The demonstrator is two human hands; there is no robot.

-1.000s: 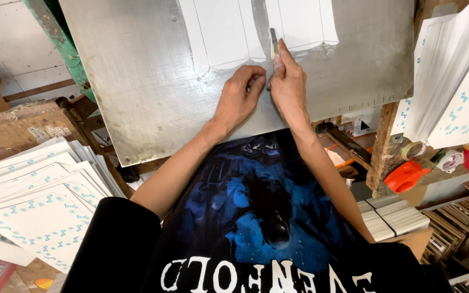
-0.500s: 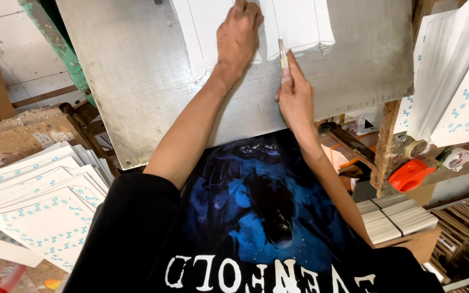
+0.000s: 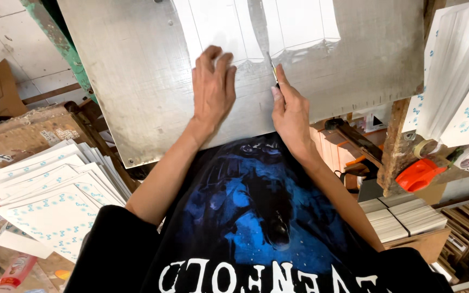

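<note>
A grey metal plate (image 3: 131, 81) lies slanted in front of me with white paper sheets (image 3: 218, 27) on it. My left hand (image 3: 213, 89) rests flat, fingers spread, on the lower edge of the left sheet. My right hand (image 3: 291, 111) grips a thin knife (image 3: 273, 70) whose blade tip touches the gap between the left sheet and the right sheet (image 3: 299, 24). My black and blue shirt fills the bottom of the view.
A fanned pile of white cards with blue dotted borders (image 3: 50, 201) lies at the left on a worn wooden bench. At the right are more printed sheets (image 3: 462, 81), an orange tool (image 3: 422, 173), a tape roll (image 3: 424, 147) and stacked card bundles (image 3: 403, 217).
My left hand slid up the sheet and came back down to its lower edge. My right hand with the knife moved slightly, staying at the gap between sheets.
</note>
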